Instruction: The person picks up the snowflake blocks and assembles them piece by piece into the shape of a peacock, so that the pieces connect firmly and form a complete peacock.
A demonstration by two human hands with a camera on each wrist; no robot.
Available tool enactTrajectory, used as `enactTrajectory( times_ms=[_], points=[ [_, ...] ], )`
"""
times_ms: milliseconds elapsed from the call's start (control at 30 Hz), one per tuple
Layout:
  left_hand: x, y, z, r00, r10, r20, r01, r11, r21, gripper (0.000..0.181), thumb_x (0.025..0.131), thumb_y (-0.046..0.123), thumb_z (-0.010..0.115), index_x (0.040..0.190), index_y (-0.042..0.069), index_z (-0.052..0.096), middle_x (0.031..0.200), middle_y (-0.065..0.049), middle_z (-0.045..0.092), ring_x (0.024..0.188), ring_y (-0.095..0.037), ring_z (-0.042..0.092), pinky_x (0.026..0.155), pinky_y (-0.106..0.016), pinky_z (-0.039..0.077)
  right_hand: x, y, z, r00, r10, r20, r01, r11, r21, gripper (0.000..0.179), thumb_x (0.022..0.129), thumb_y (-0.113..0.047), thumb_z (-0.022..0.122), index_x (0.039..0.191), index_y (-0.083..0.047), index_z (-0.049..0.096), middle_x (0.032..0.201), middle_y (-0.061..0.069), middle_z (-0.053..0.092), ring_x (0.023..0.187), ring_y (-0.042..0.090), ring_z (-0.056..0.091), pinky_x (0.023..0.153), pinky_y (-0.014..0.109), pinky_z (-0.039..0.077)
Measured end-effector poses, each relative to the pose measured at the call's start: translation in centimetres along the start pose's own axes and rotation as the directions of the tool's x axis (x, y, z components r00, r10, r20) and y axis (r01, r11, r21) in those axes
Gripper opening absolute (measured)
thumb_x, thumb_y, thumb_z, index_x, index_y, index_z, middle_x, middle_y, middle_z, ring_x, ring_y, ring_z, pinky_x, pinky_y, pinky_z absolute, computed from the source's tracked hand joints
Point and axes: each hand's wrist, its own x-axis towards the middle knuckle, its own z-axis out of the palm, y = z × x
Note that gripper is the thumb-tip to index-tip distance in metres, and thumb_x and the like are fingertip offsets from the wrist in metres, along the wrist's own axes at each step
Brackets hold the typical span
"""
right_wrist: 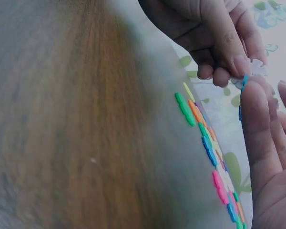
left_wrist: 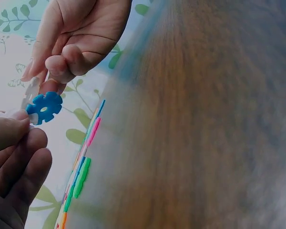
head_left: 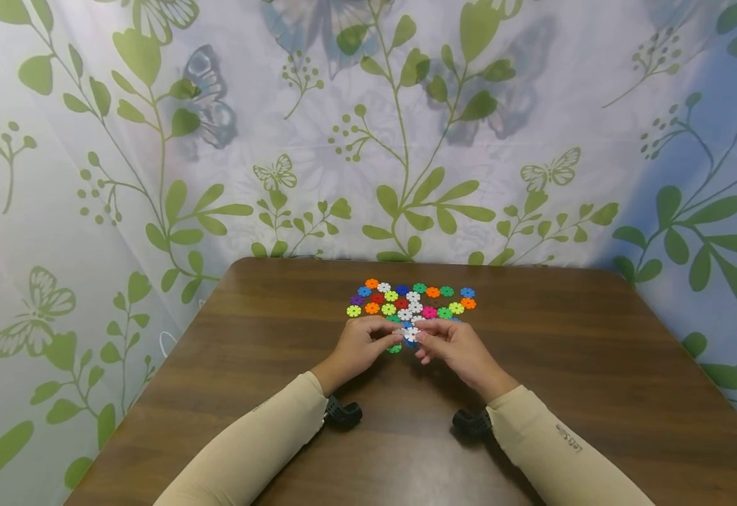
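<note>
My left hand (head_left: 358, 346) and my right hand (head_left: 459, 349) meet above the table, fingertips close together. Between them are small notched, flower-shaped plastic discs: a white disc (head_left: 411, 334) and a blue disc (left_wrist: 45, 108) set across it. In the right wrist view, the left thumb and fingers pinch the white disc (right_wrist: 257, 67). The right thumb and index finger pinch the pieces from the other side, partly hiding the blue one. Whether the discs are fully slotted together cannot be made out.
Many loose notched discs lie flat beyond the hands, including an orange disc (head_left: 372, 284), a purple disc (head_left: 357, 300) and a pink disc (head_left: 429, 312). A green disc (head_left: 395, 348) lies under the hands. The brown wooden table (head_left: 267, 309) ends at a leaf-patterned curtain (head_left: 317, 190).
</note>
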Motion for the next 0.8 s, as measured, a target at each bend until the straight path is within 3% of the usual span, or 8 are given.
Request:
enactTrajectory(
  times_ms=[233,400,500,600,800],
  points=[
    [0.0,-0.1,-0.2,0.997,-0.067,-0.044,0.066,0.997,-0.041,0.017,0.098,0.011,0.078,0.114,0.006,0.079,0.103,0.004,0.075,0.089,-0.013,0.067,0.081,-0.033,0.06,0.2,-0.2,-1.1,0.989,-0.025,-0.144,0.003,0.988,-0.156,0.033,0.104,-0.018,0.072,0.13,0.002,0.071,0.106,0.03,0.069,0.075,0.039,0.065,0.063,0.038,0.06],
    [0.0,-0.4,-0.2,0.991,-0.11,-0.079,0.109,0.994,-0.025,0.019,0.099,0.011,0.076,0.118,0.005,0.078,0.103,0.001,0.072,0.091,-0.015,0.065,0.081,-0.031,0.058,0.2,0.2,-2.1,0.977,-0.094,-0.19,0.023,0.938,-0.347,0.025,0.102,-0.008,0.072,0.125,0.002,0.073,0.111,0.018,0.072,0.085,0.038,0.064,0.071,0.04,0.058],
    [0.0,-0.6,-0.2,0.988,-0.129,-0.084,0.128,0.991,-0.025,0.019,0.1,0.01,0.076,0.118,0.006,0.077,0.103,0.0,0.071,0.09,-0.015,0.065,0.081,-0.03,0.058,0.3,0.8,-2.6,0.979,-0.128,-0.16,0.037,0.878,-0.477,0.023,0.098,-0.003,0.075,0.122,0.0,0.075,0.116,0.012,0.073,0.096,0.032,0.066,0.083,0.042,0.057],
    [0.0,-0.8,-0.2,0.988,-0.129,-0.082,0.127,0.991,-0.029,0.018,0.099,0.01,0.076,0.117,0.008,0.078,0.103,0.001,0.072,0.089,-0.015,0.066,0.08,-0.031,0.058,0.5,1.3,-3.0,0.985,-0.156,-0.071,0.086,0.809,-0.582,0.028,0.096,0.0,0.076,0.124,-0.003,0.076,0.125,0.011,0.072,0.11,0.032,0.066,0.092,0.049,0.056],
    [0.0,-1.1,-0.1,0.989,-0.126,-0.073,0.123,0.992,-0.036,0.019,0.1,0.015,0.076,0.118,0.008,0.078,0.103,0.004,0.071,0.088,-0.016,0.065,0.079,-0.031,0.058,0.9,1.8,-3.1,0.977,-0.174,0.121,0.209,0.695,-0.687,0.035,0.095,0.003,0.076,0.13,-0.004,0.074,0.136,0.011,0.068,0.129,0.038,0.057,0.102,0.057,0.05]
  ],
)
